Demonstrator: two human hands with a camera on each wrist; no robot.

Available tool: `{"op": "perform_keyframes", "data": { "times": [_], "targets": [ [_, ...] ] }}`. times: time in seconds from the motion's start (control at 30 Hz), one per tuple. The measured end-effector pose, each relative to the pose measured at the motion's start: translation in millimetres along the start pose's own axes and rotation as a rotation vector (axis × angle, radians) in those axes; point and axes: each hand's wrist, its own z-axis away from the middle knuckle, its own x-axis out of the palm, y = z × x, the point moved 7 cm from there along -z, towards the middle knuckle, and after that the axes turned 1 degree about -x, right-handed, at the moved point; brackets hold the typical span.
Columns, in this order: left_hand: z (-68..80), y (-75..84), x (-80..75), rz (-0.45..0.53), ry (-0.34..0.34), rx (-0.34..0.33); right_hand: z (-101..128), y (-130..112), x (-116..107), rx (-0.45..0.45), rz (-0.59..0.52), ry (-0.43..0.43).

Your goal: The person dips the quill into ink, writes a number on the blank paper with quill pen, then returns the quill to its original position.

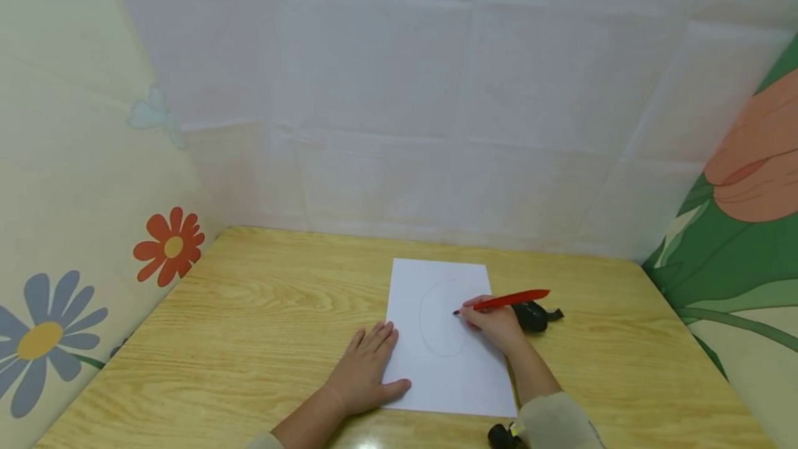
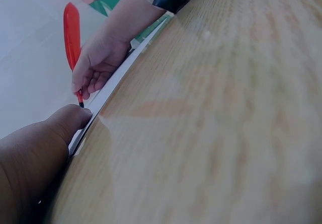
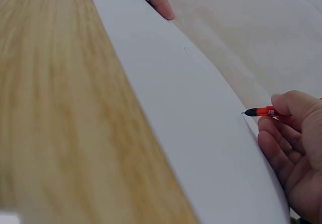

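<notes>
A white sheet of paper [image 1: 445, 338] lies on the wooden table [image 1: 249, 310] with a faint oval line drawn on it. My right hand [image 1: 492, 324] pinches a red pen [image 1: 508, 301] with its tip on the paper at the oval's right side. In the right wrist view the red pen [image 3: 261, 112] points left from my right hand [image 3: 292, 148] over the paper [image 3: 191, 113]. My left hand [image 1: 364, 369] lies flat with straight fingers on the paper's left edge, thumb on the sheet. The left wrist view shows my left hand's thumb [image 2: 70, 121] on the paper edge [image 2: 108, 90] and the pen [image 2: 73, 38].
A black object [image 1: 536, 315] lies on the table just right of the paper behind my right hand. Another small black thing [image 1: 501, 435] sits by my right sleeve at the front edge. Patterned walls close in the table on the left, back and right.
</notes>
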Motion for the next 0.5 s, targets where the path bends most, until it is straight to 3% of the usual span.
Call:
{"op": "perform_keyframes", "data": {
  "times": [0.23,0.5],
  "targets": [
    [0.6,1.3,-1.5,-0.004,-0.004,-0.002,-2.3,-0.5,2.7,-0.007,-0.023,-0.010],
    [0.3,1.1,-1.1,-0.003,-0.011,-0.010,-3.5,0.1,4.2,0.019,0.026,-0.023]
  ]
}}
